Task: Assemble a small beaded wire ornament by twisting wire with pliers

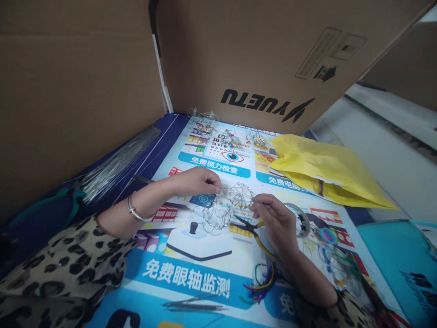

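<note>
A see-through piece of thin bent wire, with looped petal-like shapes (217, 217), lies between my hands above the printed sheet. A second rounded cluster of wire loops (241, 195) adjoins it; I cannot tell whether the two are one piece. My left hand (201, 181) is closed in a pinch at the upper left of the loops, on what looks like a fine wire. At the right edge of the cluster, my right hand (276, 221) pinches the wire between thumb and forefinger. Pliers with yellow handles (262, 243) lie partly under my right hand, jaws pointing left.
A bundle of straight wires (119, 159) lies at left, near teal-handled pliers (48, 205). Coloured wires (261, 284) and tweezers (194, 306) are in front. Tape (302, 221) and a yellow bag (327, 168) are at right. Cardboard walls (239, 54) enclose the back.
</note>
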A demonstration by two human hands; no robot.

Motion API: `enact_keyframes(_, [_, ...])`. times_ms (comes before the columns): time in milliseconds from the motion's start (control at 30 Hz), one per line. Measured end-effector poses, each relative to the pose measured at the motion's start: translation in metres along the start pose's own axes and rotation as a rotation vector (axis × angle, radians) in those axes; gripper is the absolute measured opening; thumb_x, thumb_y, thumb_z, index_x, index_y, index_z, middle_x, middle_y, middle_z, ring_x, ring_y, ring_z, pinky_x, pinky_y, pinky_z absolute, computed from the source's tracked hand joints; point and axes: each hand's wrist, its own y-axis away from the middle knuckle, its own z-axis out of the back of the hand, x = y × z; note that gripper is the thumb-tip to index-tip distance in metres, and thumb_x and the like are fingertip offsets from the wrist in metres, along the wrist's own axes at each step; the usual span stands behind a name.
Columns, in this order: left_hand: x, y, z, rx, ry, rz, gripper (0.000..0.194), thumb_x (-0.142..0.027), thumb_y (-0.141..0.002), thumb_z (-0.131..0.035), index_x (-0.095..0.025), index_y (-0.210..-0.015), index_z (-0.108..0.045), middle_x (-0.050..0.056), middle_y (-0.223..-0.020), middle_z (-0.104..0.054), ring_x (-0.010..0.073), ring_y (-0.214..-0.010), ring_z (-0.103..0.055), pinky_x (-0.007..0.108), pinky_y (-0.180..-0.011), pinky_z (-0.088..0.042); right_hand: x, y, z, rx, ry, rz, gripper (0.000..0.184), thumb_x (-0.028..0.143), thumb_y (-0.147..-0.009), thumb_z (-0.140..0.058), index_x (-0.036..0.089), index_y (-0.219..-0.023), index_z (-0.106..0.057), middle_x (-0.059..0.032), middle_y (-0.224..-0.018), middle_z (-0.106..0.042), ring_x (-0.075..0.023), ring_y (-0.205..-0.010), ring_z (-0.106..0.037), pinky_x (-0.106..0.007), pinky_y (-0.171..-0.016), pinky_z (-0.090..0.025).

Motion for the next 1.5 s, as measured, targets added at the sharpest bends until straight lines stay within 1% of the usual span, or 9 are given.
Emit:
enact_keyframes(133, [-0.003,0.012,0.018,0.122,0.004,-0.042,0.017,-0.027,-0.077,-0.056,-0.013,-0.082,-0.065,-0.001,-0.071,-0.061,0.0088,-0.063,-0.052,0.018,-0.057,-0.038,-0.001,0.000,0.000,0.006,-0.004,0.003,0.009,0.023,-0.078,-0.057,0.021,-0.082,-0.064,-0.0013,-0.081,-0.060,-0.0104,-0.060,-0.055,-0.025,-0.054,-0.047])
enact_keyframes(300, [-0.014,0.025,0.037,0.343,0.010,-0.151,0.015,-0.022,-0.077,-0.060,-0.014,-0.085,-0.070,0.003,-0.078,-0.065,0.0108,-0.071,-0.059,0.017,-0.065,-0.043,-0.002,0.000,0.000,0.005,-0.005,-0.011,0.008,0.023,-0.077,-0.057,0.021,-0.081,-0.064,-0.0011,-0.078,-0.061,-0.0111,-0.061,-0.056,-0.025,-0.054,-0.047])
enact_keyframes(433, [-0.023,0.031,0.042,0.384,-0.011,-0.197,0.018,-0.021,-0.079,-0.059,-0.015,-0.091,-0.070,0.004,-0.083,-0.067,0.0112,-0.075,-0.061,0.016,-0.067,-0.043,-0.001,-0.001,-0.001,-0.002,-0.008,-0.009,0.007,0.021,-0.077,-0.057,0.021,-0.079,-0.064,-0.0012,-0.080,-0.060,-0.0103,-0.059,-0.056,-0.024,-0.052,-0.046])
enact_keyframes(500, [-0.027,0.033,0.040,0.357,-0.034,-0.176,0.018,-0.022,-0.080,-0.057,-0.015,-0.091,-0.070,0.004,-0.083,-0.068,0.0114,-0.075,-0.061,0.016,-0.066,-0.043,-0.001,-0.001,-0.002,0.001,-0.014,-0.007,0.007,0.020,-0.077,-0.057,0.021,-0.079,-0.064,-0.0012,-0.081,-0.060,-0.0102,-0.059,-0.056,-0.024,-0.052,-0.046])
enact_keyframes(600, [-0.034,0.033,0.033,0.231,-0.132,-0.110,0.017,-0.023,-0.080,-0.056,-0.015,-0.083,-0.070,0.002,-0.076,-0.068,0.0108,-0.069,-0.060,0.016,-0.061,-0.040,-0.001,-0.001,-0.002,0.009,-0.011,-0.003,0.008,0.020,-0.077,-0.056,0.021,-0.079,-0.064,-0.0009,-0.081,-0.060,-0.0102,-0.059,-0.056,-0.024,-0.053,-0.047])
enact_keyframes(633, [-0.037,0.033,0.030,0.217,-0.155,-0.105,0.016,-0.023,-0.079,-0.057,-0.015,-0.084,-0.070,0.001,-0.076,-0.068,0.0105,-0.068,-0.059,0.016,-0.061,-0.039,-0.001,-0.001,-0.002,0.010,-0.010,-0.003,0.009,0.020,-0.077,-0.055,0.021,-0.079,-0.064,-0.0009,-0.081,-0.060,-0.0102,-0.059,-0.056,-0.024,-0.053,-0.047])
enact_keyframes(833, [-0.046,0.034,0.017,0.158,-0.178,-0.163,0.020,-0.023,-0.079,-0.053,-0.019,-0.089,-0.070,-0.001,-0.077,-0.068,0.0098,-0.066,-0.058,0.017,-0.061,-0.036,0.001,-0.001,-0.002,0.010,0.005,-0.020,0.009,0.021,-0.076,-0.055,0.021,-0.078,-0.063,-0.0005,-0.076,-0.061,-0.0106,-0.059,-0.056,-0.024,-0.053,-0.047])
enact_keyframes(1233, [-0.044,0.031,0.014,0.189,-0.183,-0.156,0.022,-0.022,-0.080,-0.053,-0.022,-0.094,-0.070,-0.001,-0.082,-0.070,0.0109,-0.069,-0.059,0.018,-0.063,-0.037,-0.002,-0.001,-0.002,0.013,0.001,-0.032,0.009,0.020,-0.076,-0.055,0.021,-0.079,-0.063,-0.0004,-0.081,-0.061,-0.0099,-0.059,-0.056,-0.024,-0.054,-0.047])
enact_keyframes(1500, [-0.043,0.033,0.023,0.187,-0.222,-0.148,0.024,-0.020,-0.081,-0.052,-0.021,-0.096,-0.070,-0.001,-0.086,-0.071,0.0107,-0.073,-0.060,0.017,-0.067,-0.039,-0.005,-0.001,0.000,0.034,0.024,-0.011,0.009,0.020,-0.077,-0.054,0.020,-0.081,-0.062,-0.0007,-0.079,-0.061,-0.0104,-0.059,-0.055,-0.025,-0.055,-0.046])
